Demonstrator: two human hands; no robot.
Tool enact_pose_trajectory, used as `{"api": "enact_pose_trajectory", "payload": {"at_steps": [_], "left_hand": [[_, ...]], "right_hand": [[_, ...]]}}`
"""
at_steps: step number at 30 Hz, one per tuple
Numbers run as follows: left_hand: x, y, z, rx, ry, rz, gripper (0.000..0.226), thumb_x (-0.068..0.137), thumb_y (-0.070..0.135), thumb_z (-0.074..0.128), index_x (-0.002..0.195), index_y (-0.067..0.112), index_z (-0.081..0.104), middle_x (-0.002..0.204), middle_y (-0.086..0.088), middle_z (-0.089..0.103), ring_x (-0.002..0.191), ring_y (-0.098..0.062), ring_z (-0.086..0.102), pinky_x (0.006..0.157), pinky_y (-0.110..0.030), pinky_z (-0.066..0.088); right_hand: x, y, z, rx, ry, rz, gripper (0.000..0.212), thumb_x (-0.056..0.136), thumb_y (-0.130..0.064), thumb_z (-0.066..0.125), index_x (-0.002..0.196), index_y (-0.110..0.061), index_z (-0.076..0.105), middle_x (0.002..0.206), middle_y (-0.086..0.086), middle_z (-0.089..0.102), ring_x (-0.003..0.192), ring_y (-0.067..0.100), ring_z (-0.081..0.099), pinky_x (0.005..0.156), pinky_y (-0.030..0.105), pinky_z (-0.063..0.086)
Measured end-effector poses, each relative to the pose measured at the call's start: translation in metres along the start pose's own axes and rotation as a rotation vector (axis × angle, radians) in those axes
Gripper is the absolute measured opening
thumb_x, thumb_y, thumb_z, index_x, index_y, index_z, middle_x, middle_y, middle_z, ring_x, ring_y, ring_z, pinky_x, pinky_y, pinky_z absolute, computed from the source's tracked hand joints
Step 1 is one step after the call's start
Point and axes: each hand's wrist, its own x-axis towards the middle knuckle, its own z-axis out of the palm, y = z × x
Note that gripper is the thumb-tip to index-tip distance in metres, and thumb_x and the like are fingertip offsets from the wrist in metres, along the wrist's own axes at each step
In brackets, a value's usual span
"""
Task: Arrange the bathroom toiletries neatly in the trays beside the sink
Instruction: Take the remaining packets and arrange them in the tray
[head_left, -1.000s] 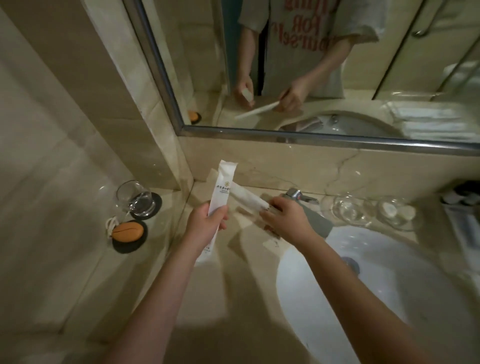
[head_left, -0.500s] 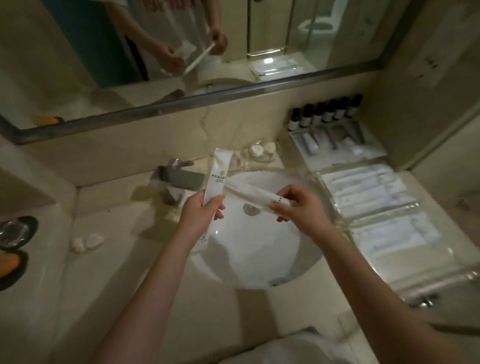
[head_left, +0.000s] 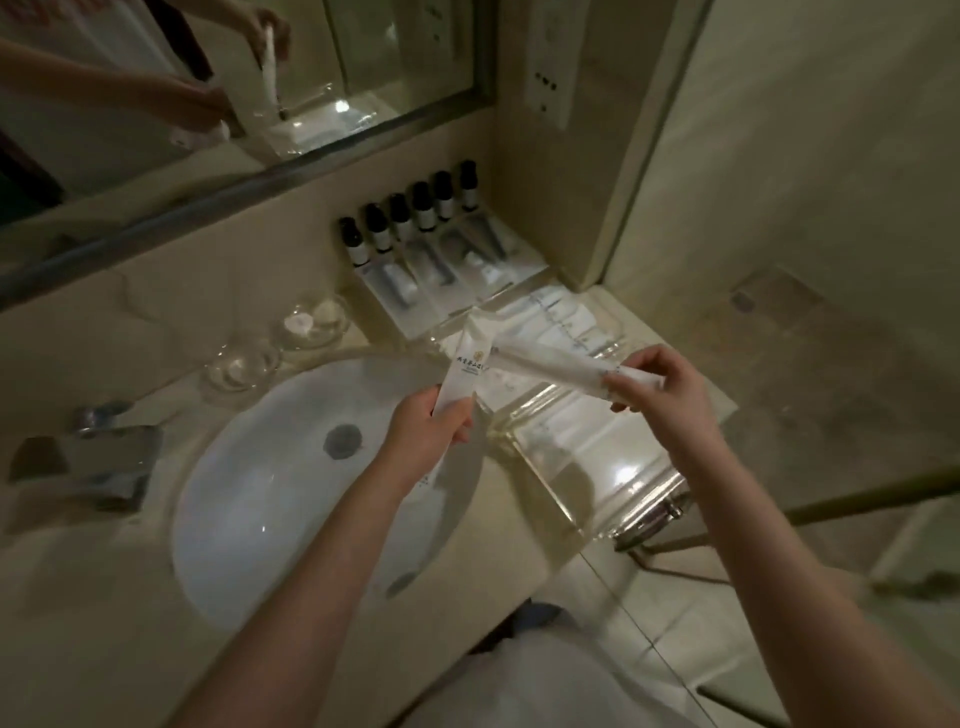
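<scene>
A person's two bare arms reach over a bathroom counter, each hand holding a slim white packet. The left hand (head_left: 426, 431) has its fingers and thumb curled round the lower half of the upright packet (head_left: 467, 358). This packet's long axis runs nearly vertical in the view, its top leaning slightly right and away from the person, with printed lettering facing the camera. Its lower end sticks out below the fist.

The right hand (head_left: 660, 384) pinches one end of the long packet (head_left: 561, 366) between thumb and curled fingertips. This packet lies close to level, and its free end points left, reaching the printed upper part of the upright packet. Whether the two packets touch there cannot be told.

Both packets are held in the air, over the right rim of the white sink (head_left: 260, 519) and the left part of the clear tray (head_left: 613, 467) beside it. Behind that tray, a back tray (head_left: 519, 265) holds tubes, with a row of dark-capped bottles (head_left: 410, 218) against the wall. Two glass dishes (head_left: 311, 322) sit behind the sink, the tap (head_left: 88, 457) stands at left, and a mirror (head_left: 156, 130) reflects the hands.
</scene>
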Motion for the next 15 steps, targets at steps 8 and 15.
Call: {"api": "enact_pose_trajectory", "payload": {"at_steps": [8,15], "left_hand": [[0.021,0.016,0.072,0.065,-0.126,-0.027,0.012,0.088,0.017,0.057,0.081,0.01,0.064,0.069,-0.001,0.063,0.058,-0.008,0.058,0.058,-0.016,0.048],[0.03,0.015,0.09,0.153,-0.174,-0.046,0.015,0.09,0.02,0.055,0.076,0.017,0.061,0.067,0.004,0.063,0.062,-0.01,0.059,0.065,-0.024,0.048]], "right_hand": [[0.039,0.038,-0.094,-0.233,-0.22,0.194,0.017,0.075,0.0,0.072,0.074,-0.009,0.057,0.073,0.004,0.059,0.059,0.017,0.056,0.053,0.022,0.049],[0.065,0.074,-0.106,-0.362,-0.467,0.344,0.016,0.074,0.003,0.071,0.074,-0.01,0.061,0.077,0.008,0.06,0.059,0.013,0.056,0.055,0.021,0.047]]}}
